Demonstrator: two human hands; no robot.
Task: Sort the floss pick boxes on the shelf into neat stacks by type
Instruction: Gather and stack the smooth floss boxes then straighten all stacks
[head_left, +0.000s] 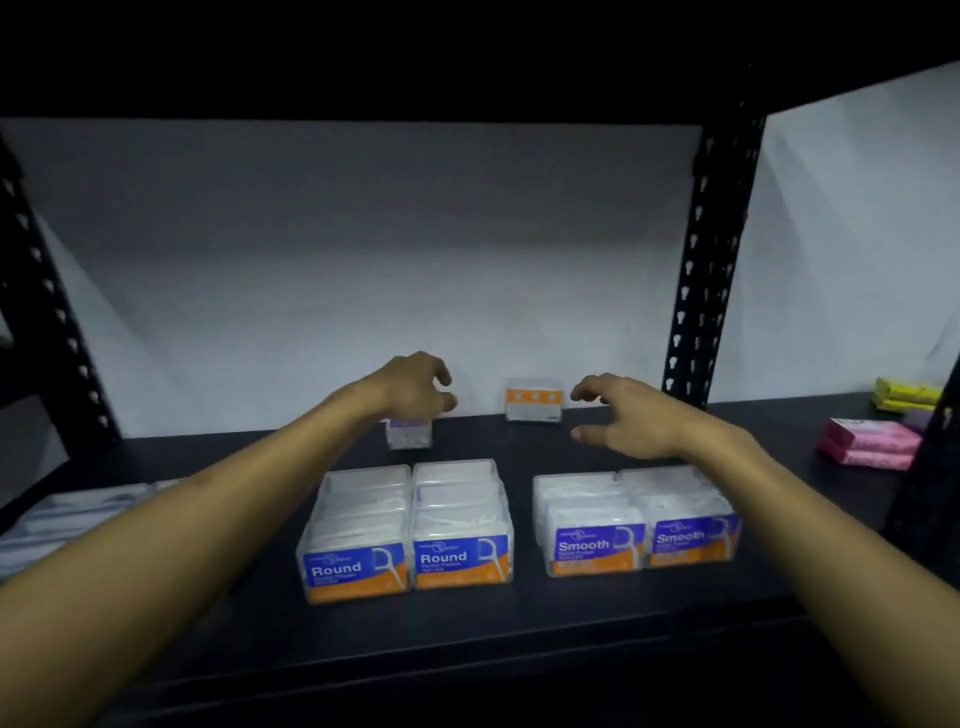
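On the dark shelf (519, 613), two loose boxes are lying behind the sorted stacks. The small clear box with the purple label (409, 435) is being covered from above by the left hand (415, 389), fingers curled; whether it is gripped cannot be told. The clear box with the orange band (534, 400) is lying at nine o'clock from the right hand (628, 421), whose spread fingers (584, 391) are grasping nothing, just beside it.

Blue-and-orange labels on clear floss boxes (405, 545), black shelf (467, 623), pink packs (867, 442), yellow packs (906, 393).
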